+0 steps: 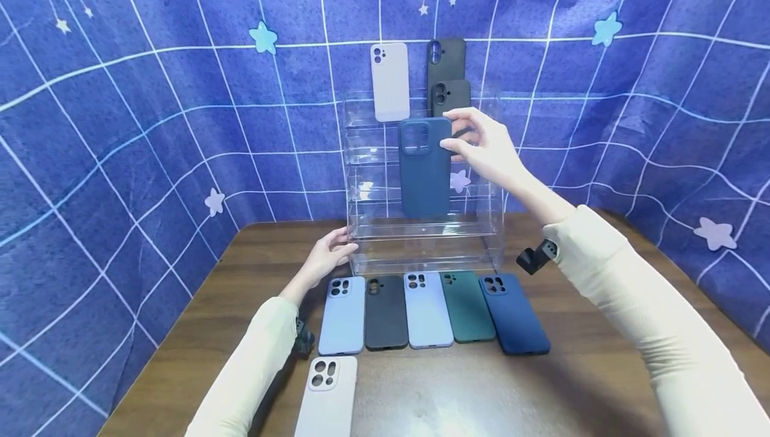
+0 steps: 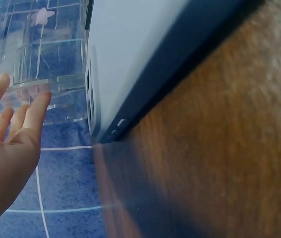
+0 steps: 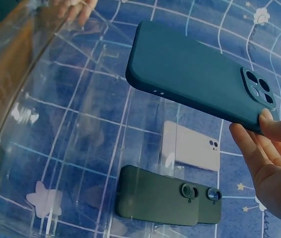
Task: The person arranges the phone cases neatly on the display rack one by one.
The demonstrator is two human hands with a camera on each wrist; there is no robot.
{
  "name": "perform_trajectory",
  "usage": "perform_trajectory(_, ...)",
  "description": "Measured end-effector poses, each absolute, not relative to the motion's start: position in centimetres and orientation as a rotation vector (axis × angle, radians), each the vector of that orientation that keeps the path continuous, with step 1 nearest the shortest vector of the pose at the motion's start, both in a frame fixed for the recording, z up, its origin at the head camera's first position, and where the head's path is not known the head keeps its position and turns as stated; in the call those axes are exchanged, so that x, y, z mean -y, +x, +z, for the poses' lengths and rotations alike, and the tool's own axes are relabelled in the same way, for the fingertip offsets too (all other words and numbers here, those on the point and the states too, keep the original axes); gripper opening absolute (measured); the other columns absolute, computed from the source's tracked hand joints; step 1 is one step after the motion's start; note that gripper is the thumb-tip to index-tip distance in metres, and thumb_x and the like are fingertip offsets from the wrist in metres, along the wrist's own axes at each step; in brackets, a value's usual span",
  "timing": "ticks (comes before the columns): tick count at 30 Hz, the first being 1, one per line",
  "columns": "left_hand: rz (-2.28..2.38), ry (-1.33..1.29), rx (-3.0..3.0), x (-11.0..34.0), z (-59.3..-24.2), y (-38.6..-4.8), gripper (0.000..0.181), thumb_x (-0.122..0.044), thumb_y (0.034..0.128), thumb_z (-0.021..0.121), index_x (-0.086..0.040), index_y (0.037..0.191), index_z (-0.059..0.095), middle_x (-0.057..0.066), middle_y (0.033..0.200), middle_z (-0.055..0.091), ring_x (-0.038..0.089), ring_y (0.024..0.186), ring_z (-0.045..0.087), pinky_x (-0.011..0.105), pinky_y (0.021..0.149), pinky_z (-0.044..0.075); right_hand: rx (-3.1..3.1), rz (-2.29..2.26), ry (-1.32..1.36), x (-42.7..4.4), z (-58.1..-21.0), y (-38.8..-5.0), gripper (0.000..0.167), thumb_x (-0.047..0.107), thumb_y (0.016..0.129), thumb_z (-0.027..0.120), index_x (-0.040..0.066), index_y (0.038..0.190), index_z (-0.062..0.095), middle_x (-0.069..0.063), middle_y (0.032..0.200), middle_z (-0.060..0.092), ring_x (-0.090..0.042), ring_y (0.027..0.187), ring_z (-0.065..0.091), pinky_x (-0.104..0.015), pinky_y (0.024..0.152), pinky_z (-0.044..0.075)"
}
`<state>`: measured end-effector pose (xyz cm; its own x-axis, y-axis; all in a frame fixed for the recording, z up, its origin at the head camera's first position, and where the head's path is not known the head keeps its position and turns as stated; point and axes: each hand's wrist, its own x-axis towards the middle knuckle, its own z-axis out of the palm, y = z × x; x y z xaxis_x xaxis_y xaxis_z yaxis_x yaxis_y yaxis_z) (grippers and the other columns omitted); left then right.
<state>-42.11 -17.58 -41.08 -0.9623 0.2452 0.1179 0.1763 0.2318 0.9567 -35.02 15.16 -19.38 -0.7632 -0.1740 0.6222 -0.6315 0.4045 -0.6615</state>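
My right hand (image 1: 487,144) pinches a dark blue phone case (image 1: 425,183) by its upper right edge, thumb in front and fingers behind. The case is upright before a clear tiered display rack (image 1: 421,266); in the right wrist view its camera cutout lies close to the thumb. At the rack's lower left side, my left hand (image 1: 327,255) holds the edge between thumb and fingers. A pale pink case (image 1: 391,83) and two black cases, a rear one (image 1: 448,56) and a front one (image 1: 460,93), stand in the rack's upper part.
In front of the rack lie a light blue case (image 1: 341,317), a black case (image 1: 386,313), a lavender-blue case (image 1: 428,310), a green case (image 1: 469,308) and a dark blue case (image 1: 515,315). A whitish case (image 1: 327,407) lies nearer on the wooden table (image 1: 228,290). Behind hangs a blue cloth (image 1: 289,103).
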Motion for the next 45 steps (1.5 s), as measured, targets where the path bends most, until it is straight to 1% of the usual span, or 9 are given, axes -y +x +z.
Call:
perform_trajectory(6, 1.874, 0.401, -2.410, 17.6, -41.4, -42.1, 0.062, -0.017, 0.0920, 0.061, -0.003, 0.145, 0.031, 0.027, 0.140, 0.041, 0.035, 0.119, 0.053, 0.039, 0.096, 0.051, 2.172, 1.349, 0.670, -14.5, -18.6, -36.2, 0.042, 0.009, 0.086, 0.067, 0.008, 0.127, 0.054, -0.012, 0.105, 0.059, -0.005, 0.075, 0.064, -0.023, 0.068, 0.060)
perform_trajectory(10, 1.886, 0.408, -2.402, 17.6, -41.2, -41.7, 0.061, -0.015, 0.0927, 0.059, -0.002, 0.145, 0.030, 0.026, 0.139, 0.042, 0.035, 0.120, 0.052, 0.040, 0.096, 0.050, 2.159, 1.344, 0.657, -14.1, -17.8, -36.8, 0.042, 0.008, 0.087, 0.065, 0.008, 0.127, 0.054, -0.012, 0.104, 0.060, -0.007, 0.075, 0.064, -0.022, 0.069, 0.059)
perform_trajectory(18, 1.894, 0.416, -2.443, 17.6, -41.5, -42.3, 0.064, -0.020, 0.0910, 0.062, -0.003, 0.144, 0.031, 0.027, 0.139, 0.042, 0.036, 0.119, 0.053, 0.036, 0.093, 0.052, 2.130, 1.265, 0.635, -13.5, -16.9, -39.3, 0.040, 0.008, 0.088, 0.064, 0.009, 0.126, 0.054, -0.005, 0.100, 0.056, -0.007, 0.074, 0.064, -0.025, 0.070, 0.060)
perform_trajectory(19, 1.891, 0.416, -2.456, 17.6, -41.5, -42.3, 0.063, -0.020, 0.0909, 0.062, -0.003, 0.144, 0.032, 0.026, 0.138, 0.043, 0.035, 0.119, 0.053, 0.036, 0.093, 0.053, 2.123, 1.265, 0.632, -13.4, -16.8, -39.6, 0.040, 0.008, 0.088, 0.064, 0.008, 0.126, 0.054, -0.004, 0.100, 0.055, -0.008, 0.074, 0.064, -0.023, 0.069, 0.059)
perform_trajectory(25, 1.849, 0.437, -2.550, 17.2, -41.6, -42.0, 0.058, -0.021, 0.0914, 0.062, -0.004, 0.141, 0.037, 0.023, 0.133, 0.049, 0.033, 0.115, 0.056, 0.033, 0.090, 0.055, 2.071, 1.325, 0.629, -12.9, -16.8, -41.2, 0.039, 0.006, 0.087, 0.064, 0.005, 0.125, 0.055, -0.007, 0.098, 0.054, -0.015, 0.077, 0.064, -0.020, 0.068, 0.059)
perform_trajectory(30, 1.828, 0.444, -2.578, 17.3, -42.0, -41.9, 0.058, -0.023, 0.0917, 0.061, -0.005, 0.141, 0.037, 0.023, 0.133, 0.048, 0.032, 0.115, 0.056, 0.033, 0.089, 0.055, 2.061, 1.317, 0.642, -12.2, -16.7, -42.3, 0.039, 0.006, 0.088, 0.064, 0.004, 0.126, 0.055, -0.010, 0.099, 0.055, -0.019, 0.080, 0.065, -0.018, 0.067, 0.058)
perform_trajectory(36, 1.848, 0.460, -2.567, 17.1, -42.2, -42.0, 0.059, -0.023, 0.0909, 0.062, -0.004, 0.141, 0.037, 0.023, 0.133, 0.049, 0.033, 0.115, 0.056, 0.033, 0.089, 0.055, 2.071, 1.268, 0.605, -11.8, -16.4, -43.6, 0.040, 0.006, 0.088, 0.063, 0.006, 0.127, 0.054, -0.006, 0.098, 0.054, -0.017, 0.080, 0.064, -0.027, 0.072, 0.060)
perform_trajectory(38, 1.852, 0.457, -2.555, 17.1, -42.2, -42.1, 0.060, -0.023, 0.0908, 0.063, -0.003, 0.141, 0.037, 0.024, 0.134, 0.048, 0.034, 0.117, 0.055, 0.032, 0.089, 0.055, 2.063, 1.254, 0.589, -11.6, -16.3, -44.1, 0.039, 0.005, 0.088, 0.063, 0.005, 0.127, 0.053, -0.005, 0.098, 0.054, -0.017, 0.079, 0.063, -0.028, 0.072, 0.060)
perform_trajectory(45, 1.888, 0.425, -2.523, 17.1, -42.3, -42.0, 0.060, -0.019, 0.0912, 0.062, -0.003, 0.143, 0.035, 0.026, 0.137, 0.044, 0.037, 0.120, 0.052, 0.036, 0.091, 0.054, 2.017, 1.178, 0.545, -10.3, -16.0, -45.8, 0.037, 0.006, 0.088, 0.063, 0.002, 0.125, 0.054, -0.012, 0.105, 0.060, -0.021, 0.083, 0.065, -0.018, 0.065, 0.055)
